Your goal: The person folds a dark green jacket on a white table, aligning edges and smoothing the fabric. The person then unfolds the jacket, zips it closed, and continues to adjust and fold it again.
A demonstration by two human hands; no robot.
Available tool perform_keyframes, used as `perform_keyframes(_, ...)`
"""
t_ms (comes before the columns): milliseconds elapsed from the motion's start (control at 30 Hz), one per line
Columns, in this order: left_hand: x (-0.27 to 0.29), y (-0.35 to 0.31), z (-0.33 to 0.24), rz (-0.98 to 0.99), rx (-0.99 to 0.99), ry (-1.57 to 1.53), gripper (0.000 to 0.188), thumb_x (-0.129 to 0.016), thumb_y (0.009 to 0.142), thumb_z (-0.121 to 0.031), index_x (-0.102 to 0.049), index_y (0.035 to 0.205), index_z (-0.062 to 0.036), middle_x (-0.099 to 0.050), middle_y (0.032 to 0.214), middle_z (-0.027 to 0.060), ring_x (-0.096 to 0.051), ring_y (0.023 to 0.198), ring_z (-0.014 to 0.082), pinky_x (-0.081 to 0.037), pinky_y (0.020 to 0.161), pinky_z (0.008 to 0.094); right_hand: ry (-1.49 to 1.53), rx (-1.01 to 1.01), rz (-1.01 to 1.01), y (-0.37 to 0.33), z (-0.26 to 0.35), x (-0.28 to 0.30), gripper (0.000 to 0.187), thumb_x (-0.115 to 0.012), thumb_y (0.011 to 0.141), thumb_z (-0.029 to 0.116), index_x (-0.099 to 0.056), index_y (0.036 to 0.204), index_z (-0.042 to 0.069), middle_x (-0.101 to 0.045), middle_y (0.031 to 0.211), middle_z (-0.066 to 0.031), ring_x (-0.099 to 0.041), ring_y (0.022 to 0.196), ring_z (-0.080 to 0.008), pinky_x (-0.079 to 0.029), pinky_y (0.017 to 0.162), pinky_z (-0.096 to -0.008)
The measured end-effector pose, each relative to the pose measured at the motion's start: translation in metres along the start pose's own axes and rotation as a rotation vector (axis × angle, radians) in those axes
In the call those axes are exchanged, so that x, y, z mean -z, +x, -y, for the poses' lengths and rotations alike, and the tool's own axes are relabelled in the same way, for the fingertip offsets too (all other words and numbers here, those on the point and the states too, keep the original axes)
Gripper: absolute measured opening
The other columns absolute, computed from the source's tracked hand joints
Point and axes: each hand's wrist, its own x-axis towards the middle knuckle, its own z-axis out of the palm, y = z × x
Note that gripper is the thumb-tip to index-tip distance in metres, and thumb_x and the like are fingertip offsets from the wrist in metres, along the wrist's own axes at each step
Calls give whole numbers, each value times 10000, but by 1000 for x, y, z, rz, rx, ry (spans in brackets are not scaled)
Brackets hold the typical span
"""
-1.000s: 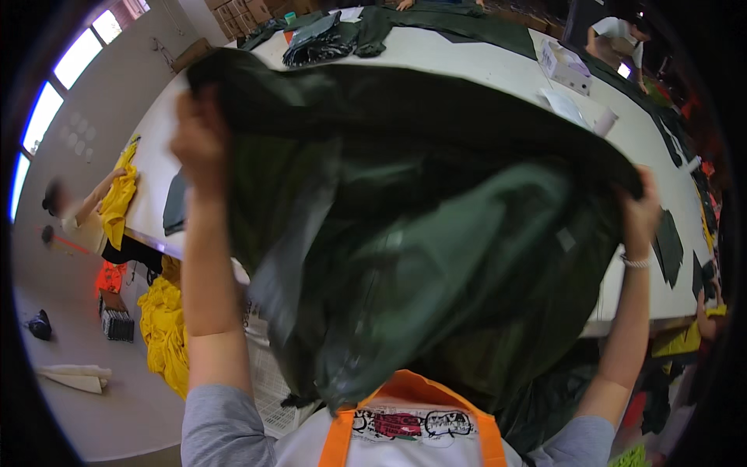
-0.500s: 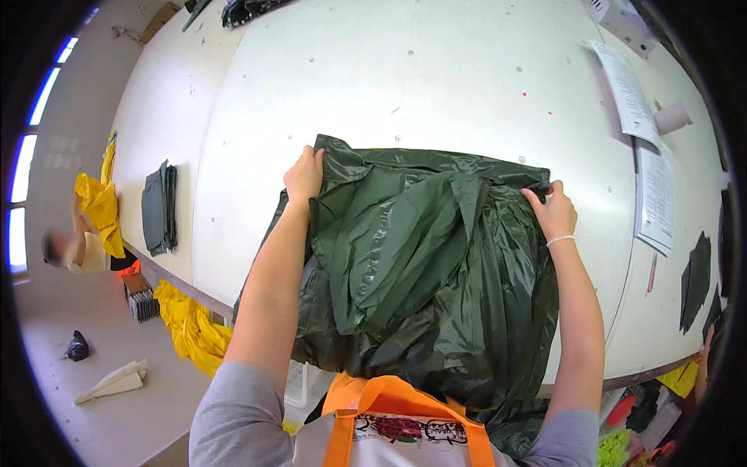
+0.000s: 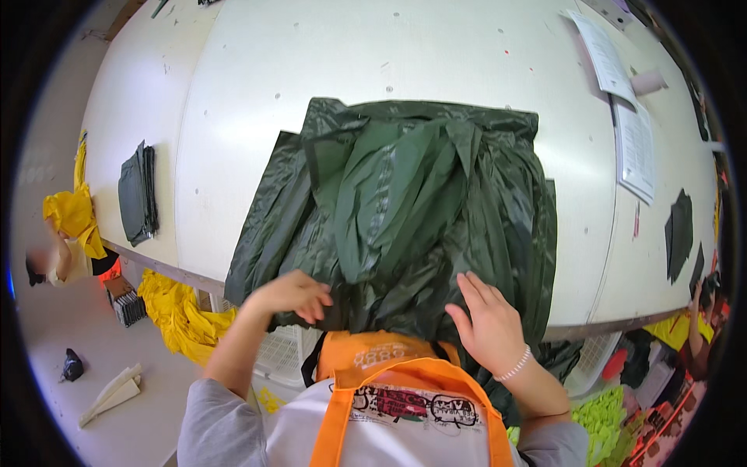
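A dark green rain poncho (image 3: 405,210) lies spread on the white table (image 3: 233,101). The left hand (image 3: 292,296) curls gripping its near edge; the right hand (image 3: 486,323) rests open-fingered on that edge.

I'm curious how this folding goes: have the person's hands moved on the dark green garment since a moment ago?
Yes. Both the left hand and right hand came back from the dark green garment's far corners to its near end at the white table's near edge.
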Motion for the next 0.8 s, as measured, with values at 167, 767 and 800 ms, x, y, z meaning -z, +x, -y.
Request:
perform_keyframes(167, -56, 70, 49, -54, -367, -439, 436, -542, 943, -324, -511, 1254, -20, -650, 1082, 132, -638, 944, 199, -500, 810, 320, -214, -247, -202, -5, -49, -123, 566, -599, 877, 329, -484, 1266, -67, -489, 1312, -245, -520, 1110, -366, -481, 899, -388)
perform_keyframes(767, -131, 72, -27, 781, -999, -1507, 469, -624, 838, -451, -528, 1069, -55, -551, 989, 74, -545, 880, 180, -457, 821, 323, 1791, -562, -139, 113, -13, -77, 220, -706, 814, 126, -501, 737, 123, -410, 590, 39, -397, 470, -83, -297, 419, -216)
perform_keyframes(800, -132, 78, -29, 731, -1072, -1457, 406, -615, 850, -405, -535, 1049, -60, -543, 948, 63, -529, 844, 170, -452, 788, 314, 1788, -586, -220, 111, -13, -72, 209, -700, 812, 111, -504, 742, 121, -408, 587, 38, -395, 463, -81, -295, 417, -214)
